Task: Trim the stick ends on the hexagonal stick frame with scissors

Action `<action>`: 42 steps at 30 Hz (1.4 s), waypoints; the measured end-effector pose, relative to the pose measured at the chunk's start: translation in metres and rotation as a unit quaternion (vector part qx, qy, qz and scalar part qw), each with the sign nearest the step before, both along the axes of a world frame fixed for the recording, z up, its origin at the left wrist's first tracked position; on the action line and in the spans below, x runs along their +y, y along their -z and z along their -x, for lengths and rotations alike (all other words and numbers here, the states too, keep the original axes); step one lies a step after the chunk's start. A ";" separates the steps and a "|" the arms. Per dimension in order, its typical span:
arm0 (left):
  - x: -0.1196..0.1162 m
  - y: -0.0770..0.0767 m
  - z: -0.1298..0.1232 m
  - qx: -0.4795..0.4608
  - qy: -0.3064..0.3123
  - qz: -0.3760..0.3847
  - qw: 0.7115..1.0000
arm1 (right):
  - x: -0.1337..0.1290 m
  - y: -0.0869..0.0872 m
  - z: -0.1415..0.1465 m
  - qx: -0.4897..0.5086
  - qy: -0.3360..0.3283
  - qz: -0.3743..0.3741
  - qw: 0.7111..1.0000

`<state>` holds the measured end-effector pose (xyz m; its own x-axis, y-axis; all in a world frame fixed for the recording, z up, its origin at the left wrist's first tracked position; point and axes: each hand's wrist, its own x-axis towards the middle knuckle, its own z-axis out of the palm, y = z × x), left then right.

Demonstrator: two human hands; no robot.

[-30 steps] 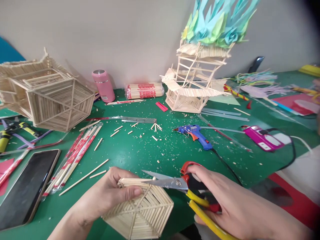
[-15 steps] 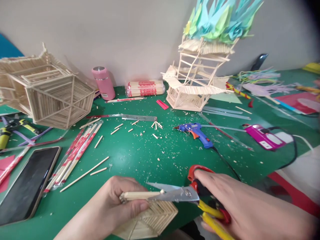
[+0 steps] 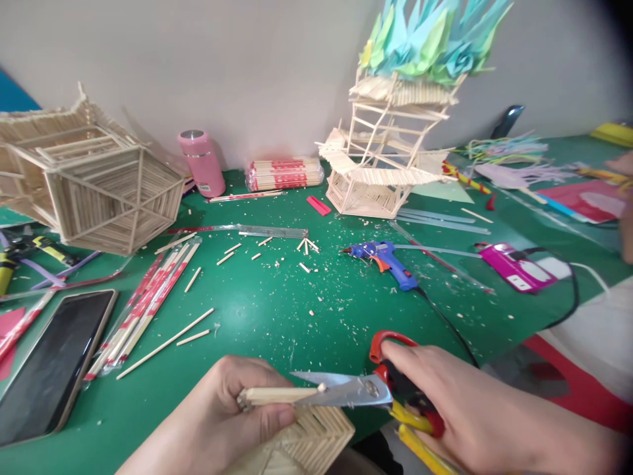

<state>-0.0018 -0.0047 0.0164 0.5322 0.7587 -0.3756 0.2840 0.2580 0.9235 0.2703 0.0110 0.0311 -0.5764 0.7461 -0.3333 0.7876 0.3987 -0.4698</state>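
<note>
Blue glue gun [image 3: 393, 264] beyond scissors [image 3: 363, 391]; cord [image 3: 450, 324] near right hand [image 3: 457, 399].

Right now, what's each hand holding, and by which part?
Left hand: stick panel, pinched at its upper edge. Right hand: scissors, by the handles. Yellow grips: hold unclear.

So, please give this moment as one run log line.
left hand: holds panel; right hand: holds open scissors near panel; glue gun: on table

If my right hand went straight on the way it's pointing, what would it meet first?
With scissors leading, your right hand would likely meet the sticks in your left hand; depth is unclear.
</note>
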 end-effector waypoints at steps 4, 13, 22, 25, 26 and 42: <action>0.000 -0.002 0.001 -0.012 0.007 0.011 1.000 | 0.000 0.005 0.000 0.004 -0.031 -0.025 0.999; 0.000 0.004 0.002 -0.008 -0.013 0.031 0.999 | 0.011 0.004 0.005 -0.001 -0.052 0.004 0.999; -0.003 0.008 0.006 -0.004 -0.026 0.048 0.999 | 0.012 0.019 0.004 -0.028 -0.063 0.012 0.998; -0.003 0.008 0.006 -0.006 -0.029 0.046 0.999 | 0.011 0.019 0.006 -0.019 -0.061 0.026 0.998; -0.002 0.007 0.006 -0.008 -0.032 0.046 0.998 | 0.011 0.019 0.006 -0.016 -0.057 0.024 0.998; 0.007 0.008 0.010 -0.045 -0.048 0.049 0.997 | 0.013 0.009 0.012 0.007 -0.044 -0.007 0.999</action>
